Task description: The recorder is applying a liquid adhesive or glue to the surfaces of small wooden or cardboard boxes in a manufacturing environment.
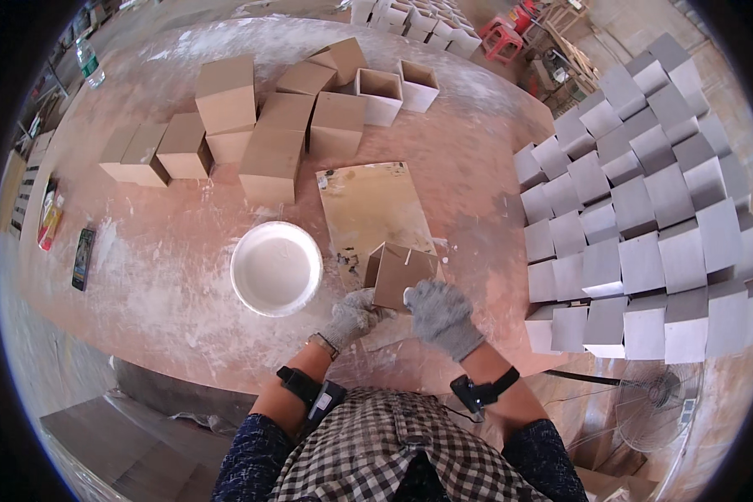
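A brown cardboard box (pixel 406 278), with an open end facing left, is tilted over the near edge of a stained tan board (pixel 375 209). My left hand (pixel 356 318), in a grey knit glove, grips the box at its lower left corner. Against its lower right side is my right hand (pixel 445 318), gloved alike, with the fingers curled in. A small pale bit shows at its fingertips, and what it holds is hidden. Left of the board stands a round white basin (pixel 276 269) with whitish contents. A thin white streak marks the box's upper face.
Several brown boxes (pixel 272 155) stand at the back, beside two white-sided ones (pixel 379 96). Many white-grey boxes (pixel 636 201) are stacked in rows at the right. A phone (pixel 83 259), a red-yellow packet (pixel 50 219) and a bottle (pixel 90 63) are at left. A fan (pixel 661 406) stands lower right.
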The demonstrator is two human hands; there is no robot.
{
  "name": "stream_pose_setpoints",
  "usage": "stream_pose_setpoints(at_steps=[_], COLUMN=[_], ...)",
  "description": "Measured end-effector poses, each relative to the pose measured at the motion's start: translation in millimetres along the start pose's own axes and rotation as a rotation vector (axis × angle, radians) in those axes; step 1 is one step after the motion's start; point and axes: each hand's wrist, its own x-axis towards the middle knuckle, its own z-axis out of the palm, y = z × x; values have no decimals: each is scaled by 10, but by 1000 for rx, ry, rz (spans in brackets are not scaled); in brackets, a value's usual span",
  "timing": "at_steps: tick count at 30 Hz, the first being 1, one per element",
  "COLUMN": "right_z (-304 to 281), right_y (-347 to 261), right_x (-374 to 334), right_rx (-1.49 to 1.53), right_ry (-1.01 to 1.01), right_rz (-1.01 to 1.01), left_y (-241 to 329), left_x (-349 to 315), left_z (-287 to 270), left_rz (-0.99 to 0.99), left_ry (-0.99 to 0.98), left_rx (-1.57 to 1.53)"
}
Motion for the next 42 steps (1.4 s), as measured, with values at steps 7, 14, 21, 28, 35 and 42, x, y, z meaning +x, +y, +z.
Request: stream_pose_setpoints(at_steps=[7,14,21,28,35,42], right_z=[-43,-291,11,7,-137,-82], right_y=[412,-37,144,184,-337,251], right_x=[580,361,652,817,471,1008], right_rx=[37,-57,-29,101,-129,247], right_ry=[40,-99,89,84,229,86], right_rz=[209,-67,54,-42,-39,4], left_y=[98,202,208,100,-198,7], left_x=[26,-35,-12,-48,-65,55], left_z=[37,12,47,40,-51,88], left_rz=[293,186,222,81,17,215], left_ry=[30,36,97,75,58,55], left_rx=[487,498,720,712,814,591])
